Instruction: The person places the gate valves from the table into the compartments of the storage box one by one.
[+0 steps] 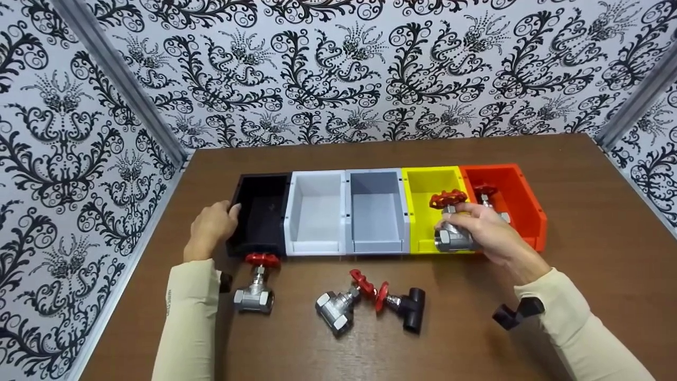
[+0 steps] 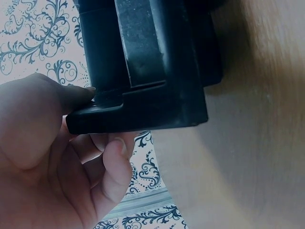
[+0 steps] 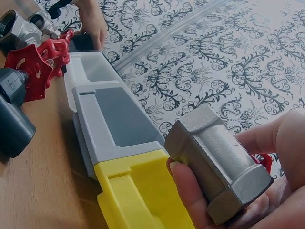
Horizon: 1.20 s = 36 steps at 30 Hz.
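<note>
The nearest valve [image 3: 217, 157] sits clasped in my right grip [image 1: 489, 233] over the yellow bin [image 1: 429, 182]; my left grip [image 1: 213, 227] pinches the black bin [image 1: 262, 186], probably steadying it.

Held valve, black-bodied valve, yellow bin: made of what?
Held valve: body looks metal, perhaps steel, satin grey, dull sheen.
Black-bodied valve: probably plastic, smooth and dark, coated metal possible; bright stem looks metallic.
Yellow bin: likely moulded plastic, uniform colour, smooth walls.

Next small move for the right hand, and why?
Probably lower the held valve into the yellow bin: the right hand appears to hold it above that bin, while the red bin alongside contains another valve.
</note>
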Each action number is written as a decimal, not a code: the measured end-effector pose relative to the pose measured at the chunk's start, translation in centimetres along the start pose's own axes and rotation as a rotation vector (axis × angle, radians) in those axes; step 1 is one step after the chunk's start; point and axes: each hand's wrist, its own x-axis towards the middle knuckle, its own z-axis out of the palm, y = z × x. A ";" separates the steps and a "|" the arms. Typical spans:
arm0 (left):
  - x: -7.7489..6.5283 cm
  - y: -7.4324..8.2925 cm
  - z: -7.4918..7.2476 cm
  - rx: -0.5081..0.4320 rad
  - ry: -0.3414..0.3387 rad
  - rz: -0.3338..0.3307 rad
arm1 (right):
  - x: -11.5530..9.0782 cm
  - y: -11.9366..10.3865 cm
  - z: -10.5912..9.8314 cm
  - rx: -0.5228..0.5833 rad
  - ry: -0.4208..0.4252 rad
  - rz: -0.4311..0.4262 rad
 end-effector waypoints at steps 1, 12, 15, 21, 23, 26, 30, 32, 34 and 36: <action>0.0 0.0 0.0 0.000 -0.005 -0.003 | 0.1 0.1 0.1 0.010 -0.004 -0.007; 0.2 -0.1 -0.1 0.003 -0.023 -0.017 | 1.1 -0.1 0.8 0.054 0.005 -0.035; 0.1 0.0 0.0 -0.002 -0.019 -0.018 | 1.3 -0.2 0.8 0.063 0.003 -0.029; 0.1 0.0 0.0 0.004 -0.022 -0.009 | 1.6 -0.2 1.0 0.081 0.003 -0.013; 0.1 0.1 0.0 0.005 -0.022 -0.007 | 1.7 -0.2 0.9 0.081 0.008 -0.008; 0.2 0.0 0.0 0.004 -0.014 -0.006 | 1.8 0.0 0.9 0.082 0.015 0.001; 0.3 0.0 0.0 0.006 -0.013 -0.005 | 2.0 0.2 0.9 0.087 0.015 0.012; 0.3 0.0 0.0 0.008 -0.024 -0.006 | 2.1 0.3 1.0 0.089 0.011 0.016; 0.2 0.0 0.0 0.008 -0.033 -0.009 | 2.3 0.3 1.1 0.090 0.008 0.021; 0.1 0.0 0.0 0.007 -0.036 -0.009 | 2.4 0.2 1.3 0.088 0.009 0.028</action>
